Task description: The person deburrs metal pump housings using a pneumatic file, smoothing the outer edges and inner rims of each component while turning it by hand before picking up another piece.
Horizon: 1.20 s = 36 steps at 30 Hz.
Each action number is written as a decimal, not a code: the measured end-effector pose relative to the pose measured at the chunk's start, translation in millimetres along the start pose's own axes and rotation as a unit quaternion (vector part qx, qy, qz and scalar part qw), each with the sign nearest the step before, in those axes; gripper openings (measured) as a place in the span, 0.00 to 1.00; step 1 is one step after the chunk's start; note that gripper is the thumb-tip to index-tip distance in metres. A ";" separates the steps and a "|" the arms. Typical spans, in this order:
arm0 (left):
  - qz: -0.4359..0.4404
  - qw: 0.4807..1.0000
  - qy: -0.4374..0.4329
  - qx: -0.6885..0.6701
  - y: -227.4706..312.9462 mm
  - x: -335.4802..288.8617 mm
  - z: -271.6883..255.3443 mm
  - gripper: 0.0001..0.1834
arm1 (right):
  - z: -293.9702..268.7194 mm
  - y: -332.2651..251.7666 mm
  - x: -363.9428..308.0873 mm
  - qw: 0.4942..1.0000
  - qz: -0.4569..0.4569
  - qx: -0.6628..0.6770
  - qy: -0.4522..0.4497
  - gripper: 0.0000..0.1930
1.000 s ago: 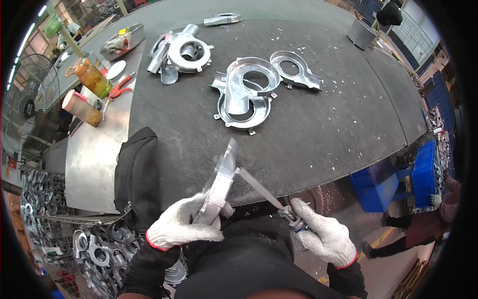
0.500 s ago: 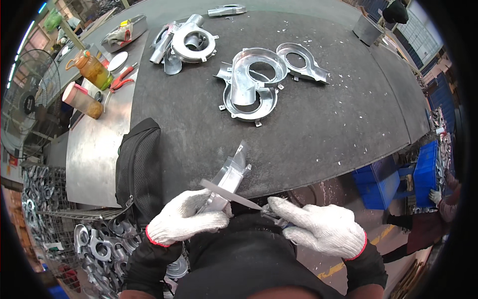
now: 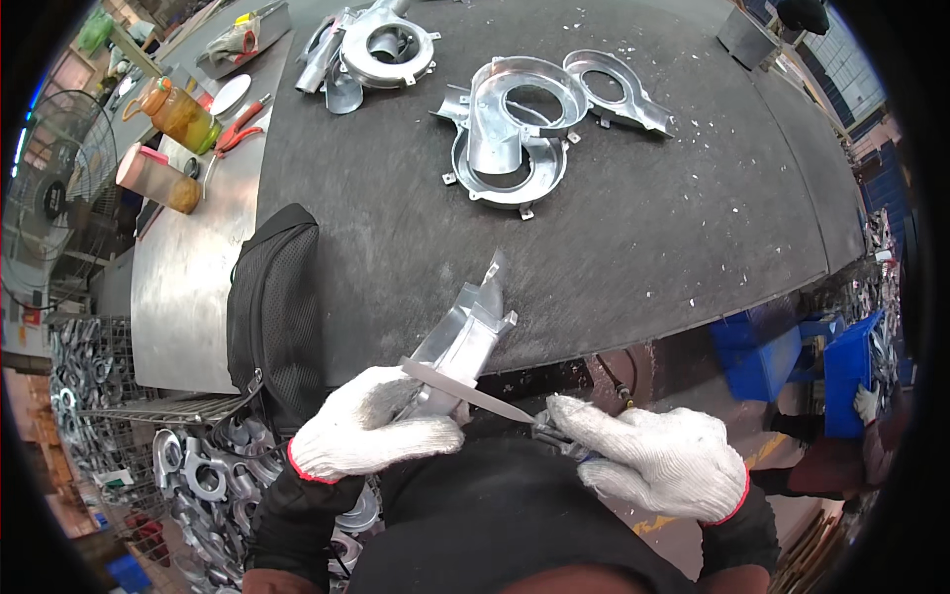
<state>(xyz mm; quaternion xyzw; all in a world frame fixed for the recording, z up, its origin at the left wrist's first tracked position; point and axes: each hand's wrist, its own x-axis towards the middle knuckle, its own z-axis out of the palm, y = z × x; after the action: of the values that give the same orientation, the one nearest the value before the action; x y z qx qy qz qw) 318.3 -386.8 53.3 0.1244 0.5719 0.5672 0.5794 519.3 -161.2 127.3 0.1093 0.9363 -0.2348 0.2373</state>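
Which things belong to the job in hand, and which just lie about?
Job:
metal part, in left hand
flat-bladed tool, in right hand
probably the similar metal parts on the table

Lying about, seemingly:
black bag
bottle
red pliers

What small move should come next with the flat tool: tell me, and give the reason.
Probably a short, light stroke of the flat tool along the metal part: the left hand holds the part's lower end, and the right hand has the tool's handle, its blade lying across the part in this view. Actual contact is hard to tell.
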 end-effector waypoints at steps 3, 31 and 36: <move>0.023 1.000 0.013 -0.001 -14.2 -2.6 -3.5 0.27 | 3.1 1.0 -1.5 1.000 -0.016 -0.006 0.022 0.33; 0.171 0.971 0.053 0.156 -28.9 -3.6 12.2 0.21 | 29.0 37.4 2.1 0.818 0.023 0.508 -0.269 0.32; 0.052 0.976 0.068 0.203 -7.7 -4.7 18.9 0.25 | 37.2 10.0 -12.8 0.995 -0.056 0.033 0.071 0.35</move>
<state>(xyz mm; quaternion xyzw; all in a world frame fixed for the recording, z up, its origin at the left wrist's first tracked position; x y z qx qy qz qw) 338.8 -383.5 55.7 0.2298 0.7057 0.4759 0.4719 548.2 -172.0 100.8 0.0803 0.9473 -0.2698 0.1531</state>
